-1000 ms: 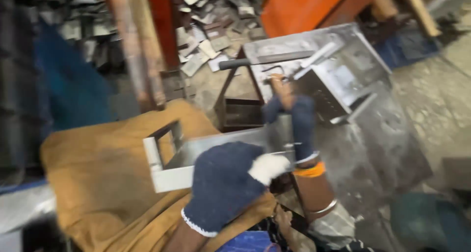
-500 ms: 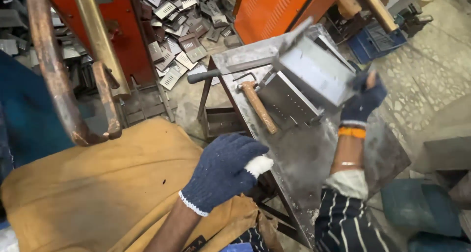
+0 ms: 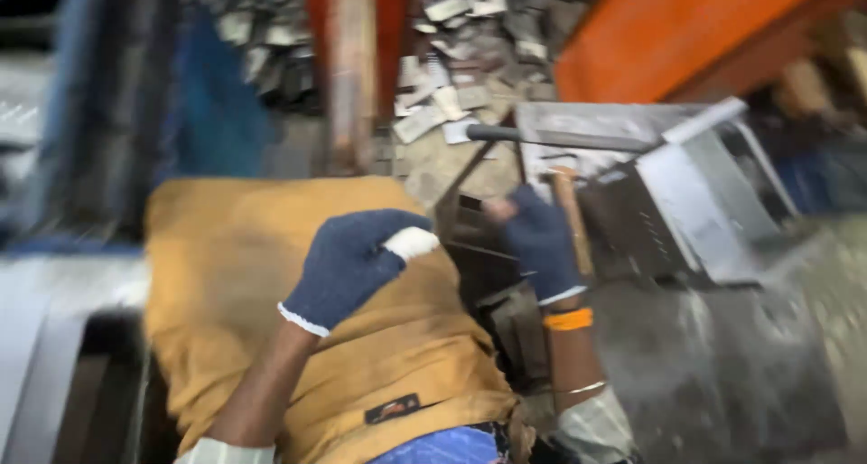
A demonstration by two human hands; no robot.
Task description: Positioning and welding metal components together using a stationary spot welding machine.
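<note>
My left hand (image 3: 357,265), in a dark blue glove with one white fingertip, hovers curled over a mustard-yellow cloth (image 3: 244,283) with nothing visible in it. My right hand (image 3: 540,240), in a blue glove with an orange band at the wrist, is right beside a wooden handle (image 3: 567,202) in front of a dark metal stand (image 3: 479,247). Motion blur hides whether its fingers grip the handle. An open grey sheet-metal box (image 3: 695,202) lies tilted just right of that hand, under a dark metal rod (image 3: 560,139).
A heap of small cut metal pieces (image 3: 461,75) lies on the floor behind. An orange machine body (image 3: 686,30) stands at the upper right and a rusty upright bar (image 3: 352,75) at centre. A grey steel work surface (image 3: 722,374) spreads at the lower right.
My right hand has left the sheet-metal box and come back left to the wooden handle. My left hand stays over the cloth. The view has swung and blurred.
</note>
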